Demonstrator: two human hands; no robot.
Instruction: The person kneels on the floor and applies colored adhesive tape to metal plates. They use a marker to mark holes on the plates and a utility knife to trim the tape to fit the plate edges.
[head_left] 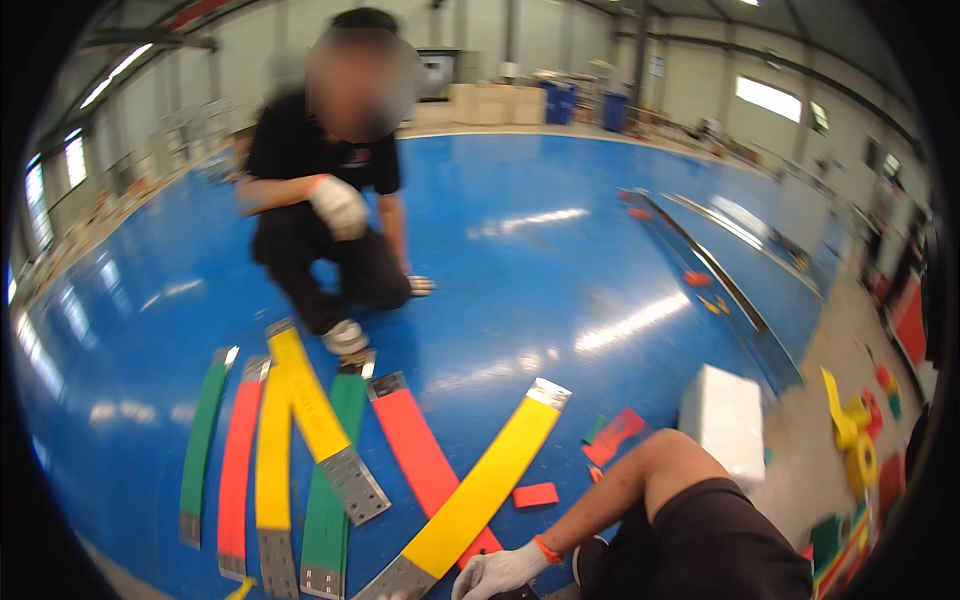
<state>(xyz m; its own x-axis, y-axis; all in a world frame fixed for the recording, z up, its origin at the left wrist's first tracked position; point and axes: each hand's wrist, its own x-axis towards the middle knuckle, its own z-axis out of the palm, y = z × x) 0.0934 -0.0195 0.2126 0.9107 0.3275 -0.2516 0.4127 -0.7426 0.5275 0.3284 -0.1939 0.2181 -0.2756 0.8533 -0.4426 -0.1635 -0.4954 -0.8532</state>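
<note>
My right hand [500, 574], in a white glove with an orange cuff, is low in the picture beside the lower end of a red strip [425, 455]. Its fingers look curled; a dark thing shows under them, too hidden to name. A yellow strip [490, 465] with metal ends lies across the red one. At the bottom edge, by that yellow strip's drilled metal end, shows a pale bit of what seems my left hand [395, 596]; its fingers are cut off. Left of these lie more flat strips: green [205, 445], red [238, 470] and yellow [310, 395].
Ahead, a co-worker in black kneels with gloved hands, one raised [340, 207] and one on the blue floor [420, 286]. A white foam block [722, 425] stands right, near small red pieces [535, 495]. Yellow tape rolls [860, 462] and a long metal rail [715, 275] lie farther right.
</note>
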